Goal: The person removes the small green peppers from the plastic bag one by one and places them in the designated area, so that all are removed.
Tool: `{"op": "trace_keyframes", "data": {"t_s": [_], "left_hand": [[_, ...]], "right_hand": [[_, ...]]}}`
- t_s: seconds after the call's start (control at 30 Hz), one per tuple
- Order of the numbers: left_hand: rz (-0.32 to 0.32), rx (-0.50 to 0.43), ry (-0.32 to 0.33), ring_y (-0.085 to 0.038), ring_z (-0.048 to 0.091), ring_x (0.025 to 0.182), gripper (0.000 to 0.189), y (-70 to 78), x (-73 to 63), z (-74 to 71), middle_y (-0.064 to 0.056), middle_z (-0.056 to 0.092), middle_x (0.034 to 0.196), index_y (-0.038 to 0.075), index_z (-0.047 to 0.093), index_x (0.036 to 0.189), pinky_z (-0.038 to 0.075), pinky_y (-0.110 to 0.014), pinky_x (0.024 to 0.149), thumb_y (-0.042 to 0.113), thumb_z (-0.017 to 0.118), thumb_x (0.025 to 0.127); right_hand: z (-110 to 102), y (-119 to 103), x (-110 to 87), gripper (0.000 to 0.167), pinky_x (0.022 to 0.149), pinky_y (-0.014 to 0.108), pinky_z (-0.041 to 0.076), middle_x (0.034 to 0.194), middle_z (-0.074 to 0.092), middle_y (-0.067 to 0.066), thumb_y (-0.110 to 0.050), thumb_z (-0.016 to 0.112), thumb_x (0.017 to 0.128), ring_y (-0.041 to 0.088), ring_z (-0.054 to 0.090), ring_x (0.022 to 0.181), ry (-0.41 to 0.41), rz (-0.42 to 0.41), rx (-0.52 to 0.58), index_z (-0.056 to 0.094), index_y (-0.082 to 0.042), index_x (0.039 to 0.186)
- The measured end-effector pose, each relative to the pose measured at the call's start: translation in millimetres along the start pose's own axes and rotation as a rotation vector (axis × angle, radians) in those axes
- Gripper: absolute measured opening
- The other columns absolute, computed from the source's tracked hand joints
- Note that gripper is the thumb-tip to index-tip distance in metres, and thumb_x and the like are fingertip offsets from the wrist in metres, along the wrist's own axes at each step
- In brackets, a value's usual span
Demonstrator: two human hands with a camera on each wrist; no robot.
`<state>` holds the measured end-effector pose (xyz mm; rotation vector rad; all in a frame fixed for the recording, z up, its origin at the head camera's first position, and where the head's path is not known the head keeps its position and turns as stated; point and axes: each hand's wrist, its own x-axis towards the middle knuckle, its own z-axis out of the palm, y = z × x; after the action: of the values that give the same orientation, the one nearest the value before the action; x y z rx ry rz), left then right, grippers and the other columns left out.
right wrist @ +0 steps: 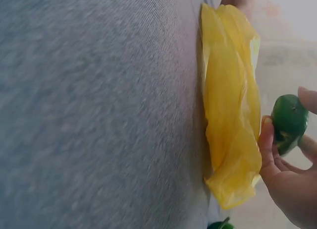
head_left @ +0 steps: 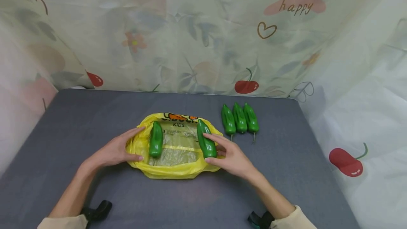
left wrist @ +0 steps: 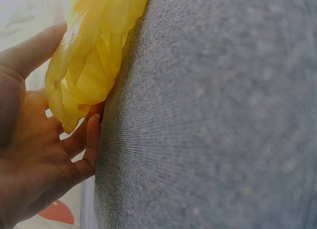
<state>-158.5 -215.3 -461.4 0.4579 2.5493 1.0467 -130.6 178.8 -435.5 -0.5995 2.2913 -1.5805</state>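
A yellow plastic bag (head_left: 173,172) lies on the table with its mouth spread wide. Inside it, toward the left, is a green chili pepper (head_left: 156,140). My left hand (head_left: 116,148) holds the bag's left end, thumb and fingers around the yellow plastic (left wrist: 94,60). Over the bag's right side, my right hand (head_left: 230,154) grips another green chili pepper (head_left: 205,139) between thumb and fingers. In the right wrist view this pepper (right wrist: 290,117) is raised above the bag's rim, its rounded end toward the camera.
Three more green chili peppers (head_left: 240,118) lie side by side behind the bag, to the right. The dark grey table (head_left: 273,172) ends at a printed curtain (head_left: 178,48) at the back. Dark wrist straps (head_left: 98,211) are on both forearms.
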Motion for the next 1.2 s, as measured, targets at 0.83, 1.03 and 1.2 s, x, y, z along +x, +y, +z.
{"op": "trace_keyframes", "data": {"t_s": [0.83,1.03,1.2], "left_hand": [[-0.022,-0.023,-0.014,-0.05,0.021,0.143,0.103,-1.6,0.4,-0.1,-0.028,0.021,0.158,0.01,0.029,0.157,0.023,-0.068,0.109,0.044,0.084,0.077],[-0.035,-0.017,-0.013,-0.049,0.021,0.143,0.103,0.4,0.5,-0.9,-0.027,0.022,0.158,0.01,0.029,0.157,0.022,-0.068,0.109,0.044,0.084,0.077],[-0.036,-0.005,-0.01,-0.05,0.022,0.143,0.103,1.1,0.7,-1.5,-0.028,0.023,0.158,0.01,0.029,0.156,0.023,-0.068,0.109,0.045,0.084,0.077]], "right_hand": [[-27.0,22.1,-35.3,0.071,0.092,0.033,0.053,0.155,0.037,0.006,-0.012,0.079,0.086,0.028,0.058,0.123,0.112,0.063,0.015,0.047,-0.024,0.149],[-33.0,26.4,-43.4,0.072,0.088,0.033,0.054,0.153,0.039,0.005,-0.008,0.079,0.086,0.029,0.061,0.119,0.135,0.071,0.006,0.047,-0.023,0.148],[-37.9,30.3,-49.7,0.072,0.087,0.033,0.055,0.15,0.041,0.007,-0.008,0.079,0.085,0.031,0.061,0.117,0.156,0.08,0.009,0.048,-0.023,0.148]]}}
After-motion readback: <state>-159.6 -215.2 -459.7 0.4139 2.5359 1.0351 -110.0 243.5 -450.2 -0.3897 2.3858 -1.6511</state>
